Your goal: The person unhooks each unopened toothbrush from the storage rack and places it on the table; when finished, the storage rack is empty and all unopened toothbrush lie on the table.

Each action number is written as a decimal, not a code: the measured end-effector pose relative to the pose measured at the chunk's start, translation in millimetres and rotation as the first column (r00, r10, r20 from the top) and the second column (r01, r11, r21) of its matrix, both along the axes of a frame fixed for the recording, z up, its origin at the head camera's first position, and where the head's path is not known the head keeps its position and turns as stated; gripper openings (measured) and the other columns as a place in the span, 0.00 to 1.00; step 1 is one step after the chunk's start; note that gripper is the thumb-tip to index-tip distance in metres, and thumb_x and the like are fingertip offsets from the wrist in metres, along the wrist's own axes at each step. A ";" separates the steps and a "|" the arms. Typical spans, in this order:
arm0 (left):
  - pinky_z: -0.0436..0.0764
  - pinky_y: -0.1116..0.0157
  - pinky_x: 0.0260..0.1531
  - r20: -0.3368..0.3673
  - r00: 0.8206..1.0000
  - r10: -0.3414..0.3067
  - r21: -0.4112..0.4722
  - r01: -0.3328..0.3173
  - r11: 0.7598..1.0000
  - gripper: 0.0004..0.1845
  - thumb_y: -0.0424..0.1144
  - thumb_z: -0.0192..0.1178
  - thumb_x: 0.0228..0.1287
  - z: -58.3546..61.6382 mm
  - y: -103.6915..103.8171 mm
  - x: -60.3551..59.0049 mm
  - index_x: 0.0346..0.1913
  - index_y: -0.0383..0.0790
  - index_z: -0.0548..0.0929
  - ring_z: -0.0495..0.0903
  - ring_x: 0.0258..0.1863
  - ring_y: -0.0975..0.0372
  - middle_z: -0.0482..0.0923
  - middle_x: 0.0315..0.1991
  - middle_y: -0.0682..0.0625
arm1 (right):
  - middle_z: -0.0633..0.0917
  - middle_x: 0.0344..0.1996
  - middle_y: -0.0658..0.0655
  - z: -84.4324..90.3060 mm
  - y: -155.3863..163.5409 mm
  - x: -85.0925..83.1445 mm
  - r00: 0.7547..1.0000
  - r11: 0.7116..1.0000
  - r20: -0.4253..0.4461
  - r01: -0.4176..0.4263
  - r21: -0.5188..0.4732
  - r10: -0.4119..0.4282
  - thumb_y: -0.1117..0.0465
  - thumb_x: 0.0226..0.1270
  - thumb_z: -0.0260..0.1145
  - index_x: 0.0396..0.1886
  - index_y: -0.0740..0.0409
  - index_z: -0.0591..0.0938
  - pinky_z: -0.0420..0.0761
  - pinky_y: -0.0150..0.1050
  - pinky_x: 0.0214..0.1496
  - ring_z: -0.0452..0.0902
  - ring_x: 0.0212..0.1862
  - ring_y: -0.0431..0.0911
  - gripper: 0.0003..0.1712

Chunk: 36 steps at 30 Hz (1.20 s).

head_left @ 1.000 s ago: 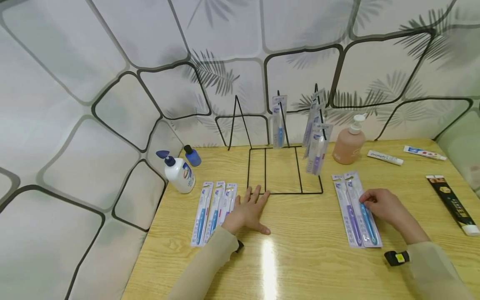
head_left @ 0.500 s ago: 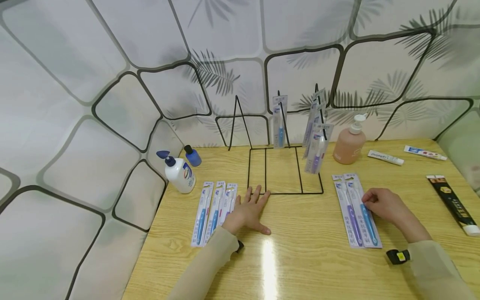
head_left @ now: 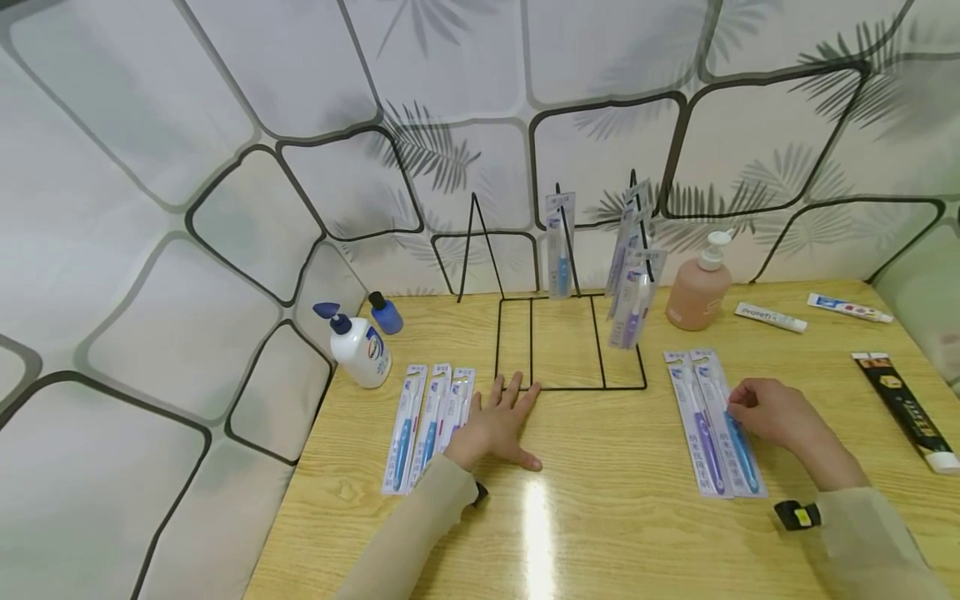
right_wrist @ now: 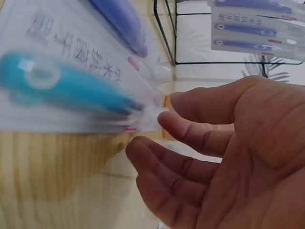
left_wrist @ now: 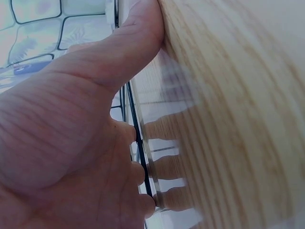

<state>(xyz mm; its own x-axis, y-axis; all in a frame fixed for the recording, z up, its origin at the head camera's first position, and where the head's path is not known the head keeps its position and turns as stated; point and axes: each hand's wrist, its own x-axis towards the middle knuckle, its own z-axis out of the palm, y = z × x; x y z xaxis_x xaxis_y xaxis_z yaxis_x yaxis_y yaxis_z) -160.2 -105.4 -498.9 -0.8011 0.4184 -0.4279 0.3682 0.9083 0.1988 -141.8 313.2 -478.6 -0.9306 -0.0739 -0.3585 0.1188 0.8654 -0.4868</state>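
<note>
My left hand (head_left: pixel 498 425) lies spread on the table, fingertips at the front wire of a black wire rack (head_left: pixel 570 388). In the left wrist view, the left hand's thumb (left_wrist: pixel 143 33) points away from the other fingers. On the right, my right hand (head_left: pixel 772 410) pinches the side of a packaged blue toothbrush (head_left: pixel 738 450) between thumb and forefinger. A packaged purple toothbrush (head_left: pixel 703 442) lies close along its left side. In the right wrist view, the pack's clear blister (right_wrist: pixel 147 114) meets the right hand's fingertips; the other fingers curl loosely below.
Several packaged toothbrushes (head_left: pixel 633 308) hang from the rack's right hook, one (head_left: pixel 559 250) from its middle hook. Three packs (head_left: pixel 431 425) lie left. Around stand a white pump bottle (head_left: pixel 362 354), blue bottle (head_left: pixel 386 315) and pink pump bottle (head_left: pixel 697 292). Toothpaste tubes (head_left: pixel 903 408) lie right.
The right hand has shifted slightly right and toward the person, and the blue toothbrush pack has slid a little with it. The left hand has stayed put.
</note>
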 end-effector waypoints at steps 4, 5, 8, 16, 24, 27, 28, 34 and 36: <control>0.45 0.34 0.76 0.002 1.000 0.001 -0.008 -0.001 1.000 0.71 0.72 0.73 0.44 0.6 0.0 0.2 0.83 0.62 0.36 0.29 0.83 0.47 0.26 0.84 0.50 | 0.84 0.40 0.65 4.8 -10.1 3.7 0.999 1.000 -0.044 -0.028 0.013 0.028 0.58 0.71 0.63 0.44 0.66 0.80 0.79 0.44 0.38 0.76 0.36 0.51 0.14; 0.45 0.34 0.76 0.002 1.000 0.000 -0.009 0.000 1.000 0.71 0.72 0.73 0.44 0.9 0.0 0.4 0.83 0.61 0.36 0.29 0.83 0.47 0.26 0.84 0.50 | 0.85 0.40 0.65 6.8 -15.3 5.2 0.997 0.999 -0.070 -0.041 0.012 0.041 0.57 0.71 0.63 0.44 0.65 0.80 0.79 0.45 0.38 0.77 0.36 0.50 0.14; 0.46 0.34 0.76 -0.006 1.000 -0.006 -0.020 0.006 1.000 0.70 0.72 0.72 0.44 2.3 -0.3 1.1 0.83 0.61 0.36 0.30 0.83 0.46 0.26 0.84 0.50 | 0.86 0.40 0.63 11.9 -36.7 9.7 0.981 0.995 -0.170 -0.095 -0.012 0.092 0.58 0.71 0.63 0.44 0.63 0.82 0.81 0.48 0.38 0.81 0.37 0.50 0.11; 0.47 0.33 0.76 -0.011 1.000 -0.007 -0.013 0.007 1.000 0.70 0.72 0.72 0.44 2.3 -1.6 0.0 0.83 0.61 0.37 0.31 0.83 0.46 0.27 0.84 0.50 | 0.87 0.48 0.62 12.7 -112.8 4.6 0.886 0.934 -0.427 -0.289 -0.210 0.179 0.65 0.73 0.64 0.53 0.61 0.81 0.85 0.48 0.42 0.86 0.44 0.53 0.12; 0.47 0.34 0.76 -0.012 1.000 -0.003 -0.030 0.003 1.000 0.70 0.74 0.71 0.44 -1.4 -1.4 -0.8 0.83 0.62 0.37 0.32 0.83 0.46 0.27 0.84 0.50 | 0.78 0.66 0.62 15.1 -176.9 -23.8 0.835 0.873 -0.532 -0.358 -0.330 0.141 0.62 0.74 0.64 0.70 0.55 0.72 0.80 0.61 0.56 0.80 0.60 0.59 0.27; 0.47 0.33 0.75 -0.007 1.000 0.001 -0.025 -0.001 1.000 0.70 0.74 0.71 0.44 -5.9 -1.6 -1.9 0.83 0.63 0.36 0.32 0.83 0.45 0.27 0.84 0.50 | 0.74 0.71 0.62 20.0 -191.4 -36.9 0.830 0.853 -0.547 -0.356 -0.380 0.103 0.59 0.75 0.64 0.75 0.54 0.68 0.76 0.64 0.61 0.74 0.66 0.61 0.32; 0.47 0.33 0.76 -0.005 1.000 -0.001 -0.027 0.001 1.000 0.70 0.74 0.71 0.44 -5.7 -1.5 -2.0 0.83 0.63 0.36 0.32 0.83 0.46 0.27 0.84 0.50 | 0.72 0.72 0.63 21.7 -195.4 -41.8 0.828 0.850 -0.553 -0.352 -0.392 0.088 0.59 0.75 0.64 0.76 0.54 0.67 0.75 0.65 0.63 0.72 0.67 0.62 0.33; 0.46 0.34 0.76 0.008 1.000 -0.004 -0.015 0.004 1.000 0.70 0.74 0.71 0.44 -6.7 -1.4 -4.2 0.83 0.63 0.35 0.30 0.83 0.46 0.26 0.84 0.51 | 0.67 0.72 0.68 34.3 -212.7 -72.7 0.805 0.866 -0.592 -0.269 -0.421 -0.037 0.61 0.73 0.64 0.73 0.58 0.68 0.66 0.68 0.68 0.62 0.72 0.65 0.31; 0.45 0.34 0.76 0.014 1.000 0.002 -0.008 -0.002 1.000 0.70 0.74 0.71 0.44 -7.5 -1.7 -4.8 0.83 0.64 0.35 0.30 0.83 0.46 0.26 0.84 0.51 | 0.61 0.74 0.69 37.5 -217.1 -82.6 0.808 0.870 -0.583 -0.224 -0.438 -0.086 0.60 0.73 0.64 0.73 0.57 0.69 0.64 0.69 0.69 0.57 0.75 0.66 0.31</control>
